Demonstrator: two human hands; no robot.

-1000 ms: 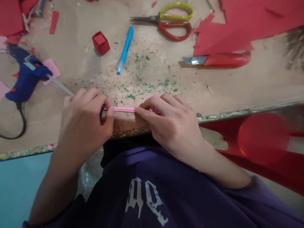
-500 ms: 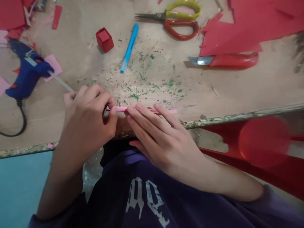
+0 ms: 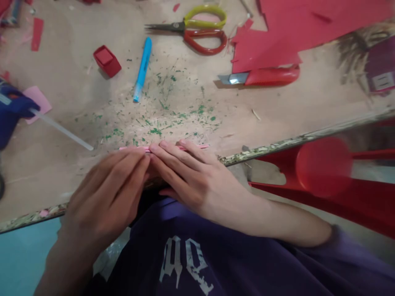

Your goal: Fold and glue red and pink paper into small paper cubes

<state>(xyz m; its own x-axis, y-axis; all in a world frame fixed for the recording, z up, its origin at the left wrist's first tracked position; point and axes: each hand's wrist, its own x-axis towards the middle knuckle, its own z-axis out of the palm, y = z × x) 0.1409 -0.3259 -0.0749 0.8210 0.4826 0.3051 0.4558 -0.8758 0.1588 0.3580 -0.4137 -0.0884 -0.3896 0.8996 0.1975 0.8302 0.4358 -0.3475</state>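
Observation:
A thin pink paper strip (image 3: 201, 146) lies flat on the wooden table (image 3: 308, 111), close to its near edge. My left hand (image 3: 108, 193) rests on the strip's left part, fingers stretched out and flat. My right hand (image 3: 191, 176) lies beside it, its straight fingers pressing down on the strip's middle. The fingertips of both hands meet over the strip. Only the strip's two ends show past my fingers. Neither hand grips anything.
Farther back lie a blue pen (image 3: 142, 68), a small red box (image 3: 106, 61), yellow-and-red scissors (image 3: 197, 28), a red utility knife (image 3: 262, 76) and red paper sheets (image 3: 293, 33). A blue glue gun (image 3: 12, 111) with its glue stick (image 3: 61, 129) sits at left. A red stool (image 3: 324, 172) stands right, below the table.
My left hand has gone from a pinch on the strip's end to flat fingers on it. My right hand's fingers have flattened onto it. The view has shifted right.

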